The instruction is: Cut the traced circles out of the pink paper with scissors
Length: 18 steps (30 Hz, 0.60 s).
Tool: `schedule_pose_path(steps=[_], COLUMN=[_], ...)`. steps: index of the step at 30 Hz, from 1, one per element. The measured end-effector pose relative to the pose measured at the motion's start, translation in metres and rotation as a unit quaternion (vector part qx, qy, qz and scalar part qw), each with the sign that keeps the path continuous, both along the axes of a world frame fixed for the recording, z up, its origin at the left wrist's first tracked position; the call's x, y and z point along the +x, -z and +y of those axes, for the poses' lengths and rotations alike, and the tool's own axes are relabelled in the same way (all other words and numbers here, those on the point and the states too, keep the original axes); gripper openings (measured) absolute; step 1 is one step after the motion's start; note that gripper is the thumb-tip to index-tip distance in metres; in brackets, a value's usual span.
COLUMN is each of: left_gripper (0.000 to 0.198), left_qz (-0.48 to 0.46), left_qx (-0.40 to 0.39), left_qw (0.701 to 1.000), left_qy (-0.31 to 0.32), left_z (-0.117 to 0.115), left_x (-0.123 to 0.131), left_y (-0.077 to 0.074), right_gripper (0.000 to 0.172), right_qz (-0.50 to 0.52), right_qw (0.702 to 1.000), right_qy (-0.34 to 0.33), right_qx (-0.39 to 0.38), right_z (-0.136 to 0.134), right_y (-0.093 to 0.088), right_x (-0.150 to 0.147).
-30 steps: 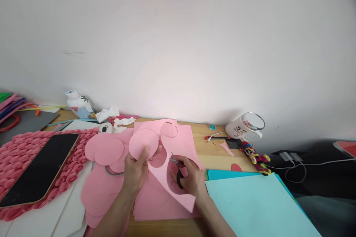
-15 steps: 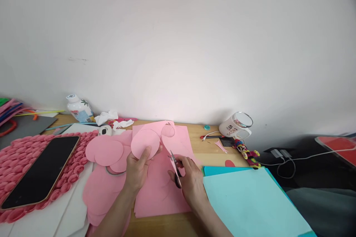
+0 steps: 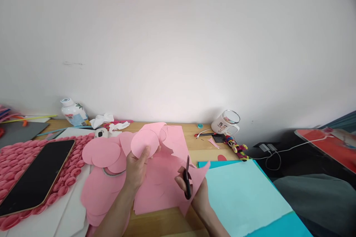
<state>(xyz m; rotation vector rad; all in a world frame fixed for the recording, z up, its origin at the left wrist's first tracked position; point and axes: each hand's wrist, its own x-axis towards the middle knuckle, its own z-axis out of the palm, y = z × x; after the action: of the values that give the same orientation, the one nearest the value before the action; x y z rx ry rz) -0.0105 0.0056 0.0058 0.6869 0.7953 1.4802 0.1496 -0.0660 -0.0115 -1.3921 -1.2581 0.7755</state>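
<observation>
My left hand [image 3: 137,168] is closed on a pink paper circle [image 3: 144,143], holding it up over the pink sheets [image 3: 158,185] on the wooden desk [image 3: 167,224]. My right hand [image 3: 194,189] grips black-handled scissors [image 3: 187,177], blades pointing up, together with a pink offcut of paper [image 3: 198,177] that hangs by the palm. Several cut pink circles [image 3: 104,153] lie to the left of my left hand.
A black phone [image 3: 36,174] rests on a pink textured mat [image 3: 69,170] at the left. Light blue sheets [image 3: 239,196] lie to the right. A white mug [image 3: 224,125], a small bottle [image 3: 72,113], crumpled tissue [image 3: 102,119] and cables [image 3: 267,152] line the back.
My right hand pulled the scissors down and to the right, away from the circle, taking a pink offcut with it. The view shifted slightly right. My left hand kept holding the circle.
</observation>
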Motion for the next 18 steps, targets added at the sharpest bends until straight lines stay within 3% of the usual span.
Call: schedule_pose_path(steps=[2,4,8,9,11,13,14,16,18], left_gripper=[0.032,0.033,0.041,0.042,0.044,0.045,0.045,0.044,0.041], left_qz=[0.003,0.001,-0.012,-0.014,-0.015,-0.016,-0.017,-0.014,-0.007], left_qx=[0.001,0.0,0.002,0.002,0.002,0.003,0.003,0.004,0.006], left_qw=[1.0,1.0,1.0,1.0,1.0,1.0,1.0,1.0,1.0], left_qy=[-0.004,-0.006,-0.016,-0.016,-0.01,-0.004,-0.003,0.001,0.008], left_z=[0.001,0.002,0.003,0.003,0.002,0.001,0.0,0.001,0.002], left_x=[0.0,0.0,0.002,0.003,0.004,0.005,0.005,0.005,0.005], left_y=[0.002,0.004,0.003,0.002,0.0,-0.001,-0.001,0.0,0.001], right_gripper=[0.018,0.012,0.014,0.019,0.022,0.014,0.011,0.012,0.016], right_qz=[-0.057,-0.22,-0.314,-0.399,-0.505,-0.546,-0.559,-0.562,-0.59], right_qw=[0.994,0.958,0.918,0.876,0.802,0.782,0.785,0.806,0.792], right_qy=[0.026,0.047,0.048,0.016,0.051,0.105,0.126,0.152,0.144], right_qx=[0.085,0.18,0.237,0.272,0.315,0.282,0.235,0.106,-0.063], right_z=[-0.008,-0.02,-0.048,-0.053,-0.053,-0.041,-0.03,-0.001,0.031], right_y=[-0.003,-0.011,-0.032,-0.035,-0.036,-0.032,-0.029,-0.02,-0.012], right_x=[0.015,0.037,0.096,0.111,0.14,0.164,0.172,0.181,0.182])
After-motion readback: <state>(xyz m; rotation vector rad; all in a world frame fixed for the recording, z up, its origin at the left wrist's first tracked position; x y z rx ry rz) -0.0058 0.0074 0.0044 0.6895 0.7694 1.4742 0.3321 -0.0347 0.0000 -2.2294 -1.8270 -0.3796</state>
